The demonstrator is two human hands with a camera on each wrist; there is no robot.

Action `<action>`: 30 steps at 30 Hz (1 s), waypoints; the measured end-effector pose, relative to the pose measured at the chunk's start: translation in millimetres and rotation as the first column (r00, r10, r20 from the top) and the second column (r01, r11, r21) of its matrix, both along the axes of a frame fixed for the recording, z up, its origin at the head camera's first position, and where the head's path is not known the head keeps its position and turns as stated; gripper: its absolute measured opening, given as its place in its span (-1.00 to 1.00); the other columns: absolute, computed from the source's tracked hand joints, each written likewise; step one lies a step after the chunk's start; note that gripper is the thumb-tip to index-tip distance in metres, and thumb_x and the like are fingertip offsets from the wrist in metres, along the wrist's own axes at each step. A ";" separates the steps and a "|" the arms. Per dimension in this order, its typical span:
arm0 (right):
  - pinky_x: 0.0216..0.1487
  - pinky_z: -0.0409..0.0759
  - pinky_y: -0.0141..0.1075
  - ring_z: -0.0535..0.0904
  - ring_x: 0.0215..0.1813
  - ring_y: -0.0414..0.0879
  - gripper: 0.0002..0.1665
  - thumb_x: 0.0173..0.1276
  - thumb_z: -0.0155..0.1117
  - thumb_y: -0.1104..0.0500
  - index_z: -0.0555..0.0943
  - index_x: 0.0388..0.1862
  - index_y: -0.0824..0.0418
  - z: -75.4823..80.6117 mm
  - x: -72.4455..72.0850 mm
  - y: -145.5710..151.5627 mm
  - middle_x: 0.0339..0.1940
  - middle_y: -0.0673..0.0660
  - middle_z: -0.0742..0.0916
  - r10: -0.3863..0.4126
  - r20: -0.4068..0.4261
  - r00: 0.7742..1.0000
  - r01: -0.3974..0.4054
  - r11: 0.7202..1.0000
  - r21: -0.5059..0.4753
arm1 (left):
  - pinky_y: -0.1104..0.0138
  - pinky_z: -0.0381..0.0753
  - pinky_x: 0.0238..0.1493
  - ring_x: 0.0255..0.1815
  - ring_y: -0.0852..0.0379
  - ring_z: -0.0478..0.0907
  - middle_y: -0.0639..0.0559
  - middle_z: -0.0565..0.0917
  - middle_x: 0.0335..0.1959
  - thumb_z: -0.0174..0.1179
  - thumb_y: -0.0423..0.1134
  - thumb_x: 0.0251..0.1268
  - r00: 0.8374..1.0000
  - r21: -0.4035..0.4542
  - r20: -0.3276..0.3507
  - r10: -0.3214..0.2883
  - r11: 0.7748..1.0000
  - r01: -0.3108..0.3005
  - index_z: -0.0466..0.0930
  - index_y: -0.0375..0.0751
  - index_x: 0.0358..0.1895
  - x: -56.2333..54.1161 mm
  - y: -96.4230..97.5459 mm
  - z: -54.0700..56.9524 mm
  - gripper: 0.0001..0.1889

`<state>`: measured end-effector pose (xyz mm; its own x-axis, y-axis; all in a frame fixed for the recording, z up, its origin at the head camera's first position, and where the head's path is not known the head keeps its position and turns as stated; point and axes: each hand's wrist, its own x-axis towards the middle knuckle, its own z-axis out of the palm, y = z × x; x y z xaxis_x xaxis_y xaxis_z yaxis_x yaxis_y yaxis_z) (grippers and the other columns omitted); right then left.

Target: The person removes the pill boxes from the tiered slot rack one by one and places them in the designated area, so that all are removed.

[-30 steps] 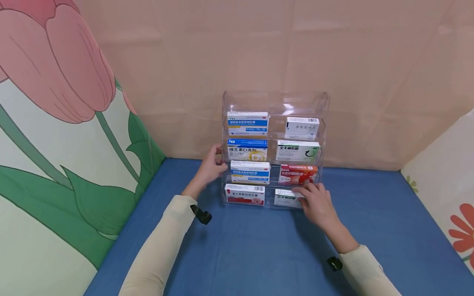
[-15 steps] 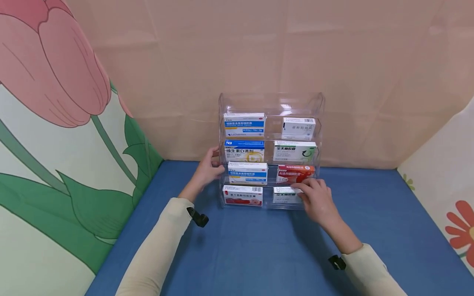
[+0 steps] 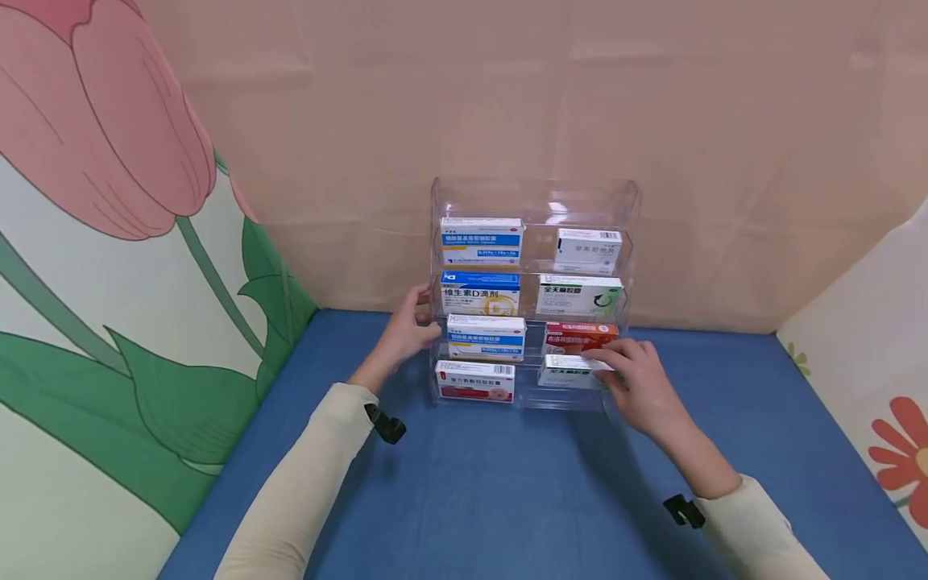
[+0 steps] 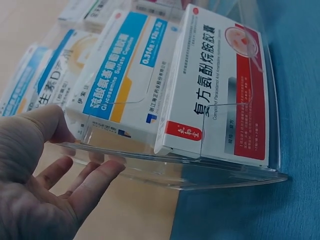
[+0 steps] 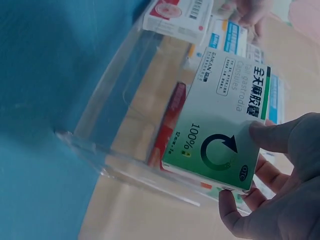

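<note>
A clear tiered display rack (image 3: 540,197) stands at the back of the blue-covered table, with medicine boxes on its tiers. My left hand (image 3: 401,332) holds the rack's left side; in the left wrist view the thumb lies over the clear side panel (image 4: 195,167), fingers beneath. Between thumb and fingers my right hand (image 3: 644,391) pinches a white-and-green medicine box (image 5: 220,120) by its right end. That box is raised in front of the bottom right tier and overlaps the red medicine box (image 3: 576,336) behind it. A white-and-red medicine box (image 3: 475,382) sits at the bottom left.
Higher tiers carry two white-and-blue boxes (image 3: 482,243), a blue-and-yellow box (image 3: 480,294), a white box (image 3: 588,250) and another white-and-green box (image 3: 578,296). A beige backdrop (image 3: 377,121) rises right behind the rack. Blue cloth (image 3: 471,483) covers the table in front.
My right hand has lifted the white-and-green medicine box up from the bottom right tier. The left hand stays at the rack's side. The head view has shifted slightly.
</note>
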<state>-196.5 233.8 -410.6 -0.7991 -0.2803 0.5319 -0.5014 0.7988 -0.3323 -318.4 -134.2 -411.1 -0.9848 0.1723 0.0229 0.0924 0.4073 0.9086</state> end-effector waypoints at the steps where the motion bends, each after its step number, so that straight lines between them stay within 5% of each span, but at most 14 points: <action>1: -0.18 0.59 0.04 0.41 0.02 0.14 -0.53 0.14 0.49 0.45 0.73 0.05 0.17 1.8 0.8 2.0 -0.04 0.24 0.65 0.003 -0.002 1.000 -0.003 1.000 -0.001 | -0.04 0.71 0.00 0.30 -0.15 0.47 -0.08 0.27 0.51 0.25 -0.39 0.32 1.000 -0.003 -0.005 -0.004 1.000 0.004 0.06 0.14 0.58 -0.1 0.2 0.1 -0.17; 12: -0.15 0.43 -0.01 0.42 -0.04 0.10 -0.50 0.09 0.48 0.52 0.75 0.04 0.20 12.1 8.7 25.5 -0.11 0.22 0.66 0.010 -0.008 1.000 -0.010 1.000 0.007 | -0.06 0.71 -0.02 0.33 -0.20 0.45 -0.14 0.23 0.50 0.21 -0.40 0.32 0.999 -0.036 -0.026 -0.038 0.999 0.037 -0.01 0.07 0.58 0.6 -1.5 2.4 -0.16; 30: -0.13 0.44 0.05 0.43 0.04 0.16 -0.56 0.20 0.44 0.43 0.73 0.07 0.16 14.6 18.6 71.9 -0.01 0.24 0.66 -0.033 0.171 0.985 0.027 0.999 0.040 | -0.11 0.68 0.02 0.36 -0.21 0.41 -0.15 0.20 0.50 0.22 -0.41 0.31 0.998 -0.041 -0.011 -0.059 0.997 0.059 -0.06 0.09 0.58 -1.9 -0.9 -1.3 -0.12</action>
